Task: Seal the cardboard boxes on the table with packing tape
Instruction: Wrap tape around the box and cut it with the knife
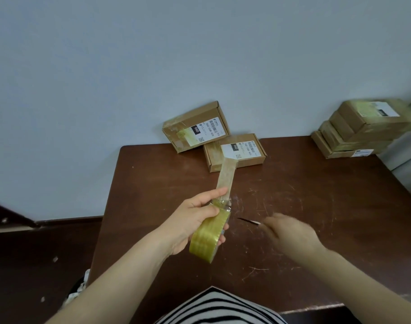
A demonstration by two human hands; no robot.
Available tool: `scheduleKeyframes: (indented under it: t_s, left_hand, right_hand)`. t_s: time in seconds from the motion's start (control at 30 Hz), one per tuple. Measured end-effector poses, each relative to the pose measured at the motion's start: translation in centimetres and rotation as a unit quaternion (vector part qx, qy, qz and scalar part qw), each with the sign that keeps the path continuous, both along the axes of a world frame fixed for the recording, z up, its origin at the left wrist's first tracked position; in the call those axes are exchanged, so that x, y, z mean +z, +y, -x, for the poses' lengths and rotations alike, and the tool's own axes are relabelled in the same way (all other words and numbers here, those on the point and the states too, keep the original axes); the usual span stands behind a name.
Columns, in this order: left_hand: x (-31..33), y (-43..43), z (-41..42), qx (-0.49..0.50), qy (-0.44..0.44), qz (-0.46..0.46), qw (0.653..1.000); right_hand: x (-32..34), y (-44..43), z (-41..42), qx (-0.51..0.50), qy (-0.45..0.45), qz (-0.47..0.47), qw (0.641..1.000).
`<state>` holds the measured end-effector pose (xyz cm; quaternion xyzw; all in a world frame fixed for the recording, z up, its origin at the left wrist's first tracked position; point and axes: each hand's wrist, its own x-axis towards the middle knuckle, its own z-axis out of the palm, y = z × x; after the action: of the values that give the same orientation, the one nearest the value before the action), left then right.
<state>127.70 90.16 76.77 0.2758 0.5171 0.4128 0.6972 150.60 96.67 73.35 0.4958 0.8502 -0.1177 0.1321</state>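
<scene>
Gripping the tape roll (pixel 209 239) from its left side, the left hand (pixel 190 220) is raised above the near-middle of the brown table (pixel 316 206), forearm angled up from the lower left. Its fingers curl round the yellowish roll, and the thumb (pixel 211 195) lies across the top, where the tape leaves the roll. From there a clear strip of tape (pixel 226 177) runs taut, up and away, to the flat box (pixel 246 150) at the far side of the table. The strip's far end is stuck down on that box's top, at the near corner of its white shipping label.

Just behind and to the left of it, a leaning box (pixel 196 127) with a similar label tilts against the pale wall (pixel 153 66), touching the flat box at one corner. A stack of boxes (pixel 363 129) sits well apart at the far right of the table.

The right hand (pixel 291 230) reaches in from the lower right, low over the table and just right of the roll, palm down. It is smeared by motion, so whether its fingers are spread or pinching cannot be told. They point at a slim dark tool (pixel 247 221) with a pale end, and may be touching that end.

A striped shirt (pixel 218 309) shows at the near edge.
</scene>
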Motion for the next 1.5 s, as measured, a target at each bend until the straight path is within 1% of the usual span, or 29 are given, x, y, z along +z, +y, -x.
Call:
scheduleKeyframes:
  t_s: [0.07, 0.13, 0.2, 0.27, 0.3, 0.33, 0.37, 0.4, 0.43, 0.47, 0.5, 0.57, 0.63, 0.73, 0.93, 1.07, 1.13, 1.2, 1.27, 1.37, 1.43, 1.5]
  left_hand:
    - [0.0, 0.0, 0.0, -0.003, 0.001, 0.000, 1.000]
    - [0.0, 0.0, -0.1, -0.005, -0.001, -0.001, 1.000]
    - [0.0, 0.1, -0.3, -0.006, 0.000, -0.002, 1.000]
    - [-0.1, 0.0, -0.4, -0.007, 0.000, 0.000, 1.000]
    - [-0.1, 0.0, -0.5, -0.007, 0.000, 0.001, 1.000]
    - [-0.1, 0.0, -0.4, -0.007, 0.000, 0.001, 1.000]
    - [-0.2, 0.0, -0.4, -0.007, 0.001, 0.000, 1.000]
    - [-0.2, 0.0, -0.4, -0.007, 0.002, 0.000, 1.000]
    - [-0.3, 0.0, -0.4, -0.006, 0.003, -0.001, 1.000]
    - [-0.3, 0.1, -0.5, -0.003, 0.002, -0.002, 1.000]
    - [-0.4, 0.1, -0.6, 0.003, 0.001, -0.002, 1.000]
    - [-0.4, 0.1, -0.8, 0.002, -0.001, -0.007, 1.000]
    - [-0.4, 0.0, -0.7, -0.009, 0.003, -0.013, 1.000]
    - [-0.4, -0.2, -0.6, -0.015, 0.001, -0.019, 1.000]
    - [-0.1, -0.4, -0.8, -0.040, 0.024, -0.022, 0.999]
    - [-0.5, -0.8, -0.5, -0.052, 0.038, -0.034, 0.997]
    - [-0.8, -1.1, -0.3, -0.062, 0.049, -0.047, 0.996]
    - [-1.1, -1.4, 0.0, -0.067, 0.065, -0.056, 0.994]
    - [-1.3, -1.8, 0.2, -0.068, 0.085, -0.060, 0.992]
    - [-1.4, -2.5, 0.5, -0.056, 0.111, -0.057, 0.991]
    - [-1.5, -2.9, 0.6, -0.041, 0.135, -0.039, 0.989]
    - [-1.8, -3.2, 0.8, -0.018, 0.156, -0.008, 0.988]
  right_hand:
    - [-3.5, -0.2, -1.6, -0.047, 0.009, 0.105, 0.993]
    - [-6.2, -0.8, -2.6, -0.082, 0.016, 0.152, 0.985]
    - [-7.7, -1.0, -3.0, -0.121, 0.043, 0.156, 0.979]
    - [-7.7, -0.8, -2.5, -0.150, 0.082, 0.127, 0.977]
    - [-7.1, -0.7, -2.0, -0.168, 0.141, 0.103, 0.970]
    - [-6.0, -0.7, -1.1, -0.201, 0.236, 0.100, 0.945]
    - [-4.4, -1.0, 0.1, -0.244, 0.353, 0.124, 0.895]
    - [-2.5, -1.4, 1.4, -0.279, 0.454, 0.176, 0.828]
    - [-0.8, -1.8, 2.7, -0.290, 0.521, 0.233, 0.768]
    - [0.3, -2.1, 3.8, -0.291, 0.553, 0.275, 0.731]
    - [1.0, -2.5, 4.6, -0.292, 0.568, 0.305, 0.706]
    - [1.8, -3.1, 6.0, -0.318, 0.577, 0.330, 0.676]
    - [1.9, -3.2, 6.7, -0.351, 0.578, 0.324, 0.662]
    - [1.8, -3.2, 7.1, -0.373, 0.587, 0.316, 0.645]
    - [1.5, -3.9, 7.6, -0.406, 0.610, 0.345, 0.587]
    - [1.0, -4.5, 7.4, -0.385, 0.627, 0.348, 0.580]
    - [0.6, -4.8, 7.3, -0.373, 0.632, 0.344, 0.586]
    - [0.2, -5.1, 7.5, -0.360, 0.629, 0.342, 0.599]
    - [-0.1, -5.3, 7.7, -0.348, 0.622, 0.327, 0.621]
    - [-0.6, -5.4, 8.1, -0.326, 0.602, 0.289, 0.669]
    - [-0.9, -5.3, 8.4, -0.311, 0.582, 0.267, 0.703]
    - [-1.1, -5.3, 8.7, -0.289, 0.572, 0.249, 0.726]
